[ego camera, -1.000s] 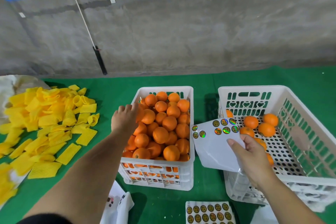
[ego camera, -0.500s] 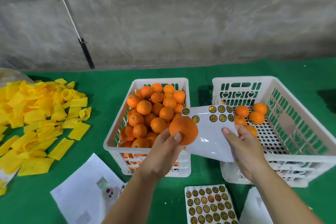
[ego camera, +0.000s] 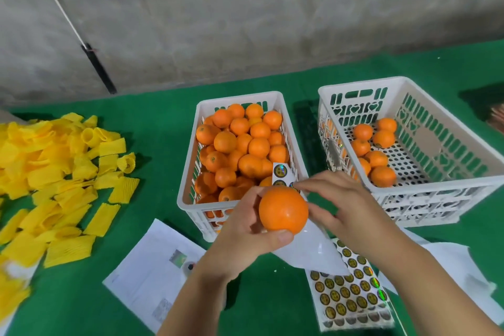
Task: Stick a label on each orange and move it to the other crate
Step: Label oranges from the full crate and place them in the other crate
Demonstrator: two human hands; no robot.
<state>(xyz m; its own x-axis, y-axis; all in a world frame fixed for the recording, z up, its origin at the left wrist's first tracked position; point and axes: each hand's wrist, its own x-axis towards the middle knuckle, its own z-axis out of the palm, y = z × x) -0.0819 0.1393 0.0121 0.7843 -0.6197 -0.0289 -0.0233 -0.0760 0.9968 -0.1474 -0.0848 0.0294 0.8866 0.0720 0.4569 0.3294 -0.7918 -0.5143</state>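
1. At centre frame, the full white crate [ego camera: 191,194] is heaped with unlabelled oranges [ego camera: 245,144]; by my judgement most of the job is left.
2. To the upper right, the second white crate [ego camera: 436,188] holds only about eight oranges [ego camera: 376,157] on its perforated floor, so the finished share looks small.
3. At lower centre, the left hand [ego camera: 245,229] curls its fingers and thumb round a single orange [ego camera: 283,209], held above the near crate rim and showing no label yet.
4. Just right, the right hand [ego camera: 343,207] pinches at the nearly used label sheet [ego camera: 305,251] behind the orange; whether a sticker is already peeled I cannot tell.
5. At the bottom, a fuller sticker sheet [ego camera: 349,297] lies in reserve.
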